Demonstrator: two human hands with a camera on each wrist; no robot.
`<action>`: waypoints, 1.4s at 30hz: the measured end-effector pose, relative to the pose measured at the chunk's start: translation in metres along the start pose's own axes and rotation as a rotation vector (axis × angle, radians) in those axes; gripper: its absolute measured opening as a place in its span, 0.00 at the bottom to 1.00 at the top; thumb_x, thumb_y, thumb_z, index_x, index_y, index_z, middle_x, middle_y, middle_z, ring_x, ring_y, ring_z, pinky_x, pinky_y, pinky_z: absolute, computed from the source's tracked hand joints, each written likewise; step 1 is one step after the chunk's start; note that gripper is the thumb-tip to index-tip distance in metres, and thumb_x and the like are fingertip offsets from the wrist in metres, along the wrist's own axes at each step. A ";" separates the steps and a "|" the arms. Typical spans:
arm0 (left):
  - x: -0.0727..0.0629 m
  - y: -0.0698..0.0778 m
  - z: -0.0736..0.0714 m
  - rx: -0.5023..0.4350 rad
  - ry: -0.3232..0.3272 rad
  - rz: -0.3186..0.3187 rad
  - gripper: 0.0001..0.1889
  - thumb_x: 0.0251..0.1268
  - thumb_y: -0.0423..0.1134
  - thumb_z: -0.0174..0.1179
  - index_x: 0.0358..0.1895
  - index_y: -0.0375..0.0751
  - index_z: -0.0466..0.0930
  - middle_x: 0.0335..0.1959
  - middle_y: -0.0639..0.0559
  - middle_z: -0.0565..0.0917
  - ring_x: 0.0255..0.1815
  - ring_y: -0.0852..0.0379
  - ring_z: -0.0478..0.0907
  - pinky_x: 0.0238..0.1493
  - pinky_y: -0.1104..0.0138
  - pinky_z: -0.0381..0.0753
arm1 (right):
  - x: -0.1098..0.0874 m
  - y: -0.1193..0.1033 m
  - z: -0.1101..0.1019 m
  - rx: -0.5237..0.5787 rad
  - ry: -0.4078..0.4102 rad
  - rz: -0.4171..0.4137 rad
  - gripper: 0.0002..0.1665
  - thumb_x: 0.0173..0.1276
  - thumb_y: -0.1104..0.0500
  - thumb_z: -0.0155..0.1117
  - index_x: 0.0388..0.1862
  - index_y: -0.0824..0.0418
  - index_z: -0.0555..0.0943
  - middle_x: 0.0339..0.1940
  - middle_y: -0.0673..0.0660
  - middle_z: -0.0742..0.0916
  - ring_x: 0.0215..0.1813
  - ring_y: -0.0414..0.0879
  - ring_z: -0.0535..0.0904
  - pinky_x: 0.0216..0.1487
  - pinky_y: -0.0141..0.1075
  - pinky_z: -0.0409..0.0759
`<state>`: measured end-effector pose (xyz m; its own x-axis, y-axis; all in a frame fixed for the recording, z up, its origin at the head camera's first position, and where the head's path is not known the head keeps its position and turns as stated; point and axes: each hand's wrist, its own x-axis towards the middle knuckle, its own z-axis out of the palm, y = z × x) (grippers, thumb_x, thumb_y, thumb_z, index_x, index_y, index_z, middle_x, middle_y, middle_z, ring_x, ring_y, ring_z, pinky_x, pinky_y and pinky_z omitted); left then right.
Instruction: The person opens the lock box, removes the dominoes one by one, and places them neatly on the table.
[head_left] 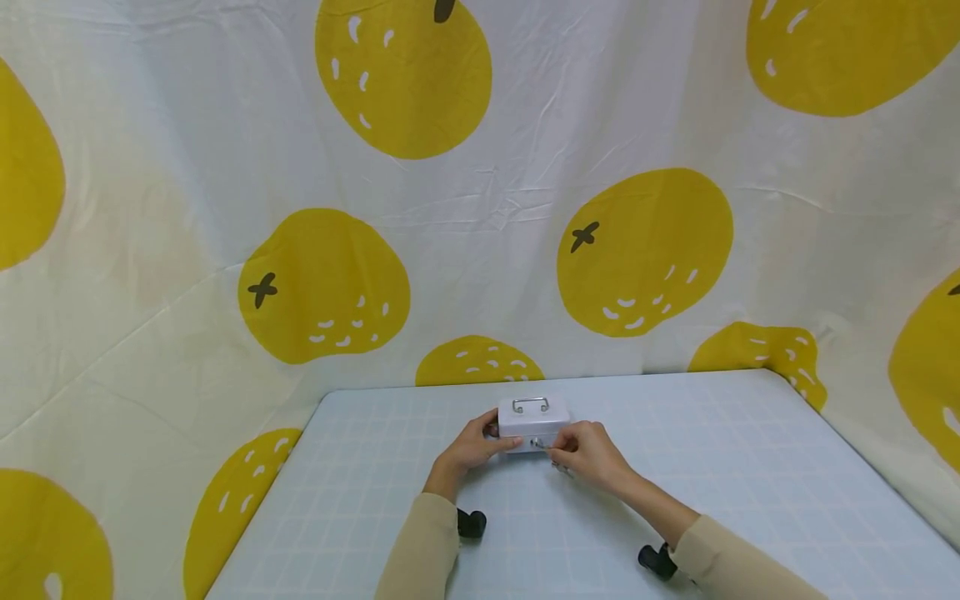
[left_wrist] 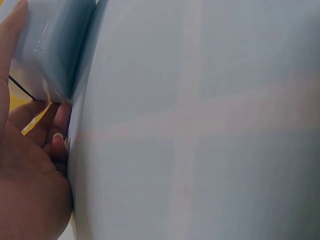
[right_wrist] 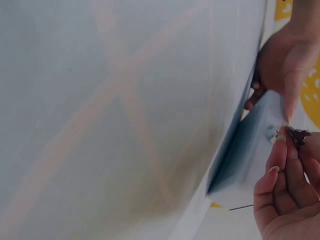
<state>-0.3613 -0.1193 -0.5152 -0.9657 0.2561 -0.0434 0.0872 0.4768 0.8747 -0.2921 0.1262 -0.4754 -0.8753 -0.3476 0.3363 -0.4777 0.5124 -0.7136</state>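
Observation:
A small white cash box (head_left: pixel 517 425) with a metal handle (head_left: pixel 531 400) on its lid stands on the table, its lid down. At its left end my left hand (head_left: pixel 472 445) holds it, thumb along the front and fingers at the side. My right hand (head_left: pixel 592 455) pinches a key (head_left: pixel 543 447) at the round lock (right_wrist: pixel 271 134) on the front face. Something small and metallic (head_left: pixel 562 470) hangs below those fingers. How deep the key sits in the lock is hidden by the fingertips in the right wrist view.
The table (head_left: pixel 360 500) has a pale blue cover with a light grid. Behind it and at its sides hangs a white cloth (head_left: pixel 517 275) printed with large yellow fruit. Black wrist devices (head_left: pixel 471 524) sit at both sleeves.

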 end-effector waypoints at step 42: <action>-0.003 0.003 0.001 -0.025 0.006 0.024 0.37 0.57 0.51 0.77 0.69 0.46 0.75 0.44 0.50 0.77 0.46 0.52 0.71 0.44 0.60 0.69 | 0.008 -0.014 0.014 -0.182 -0.069 -0.091 0.04 0.68 0.65 0.71 0.32 0.62 0.88 0.25 0.46 0.85 0.26 0.33 0.73 0.30 0.30 0.75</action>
<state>-0.3579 -0.1172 -0.5128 -0.9648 0.2623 -0.0200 0.1039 0.4499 0.8870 -0.2908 0.1054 -0.4713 -0.8237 -0.4486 0.3469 -0.5657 0.6078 -0.5573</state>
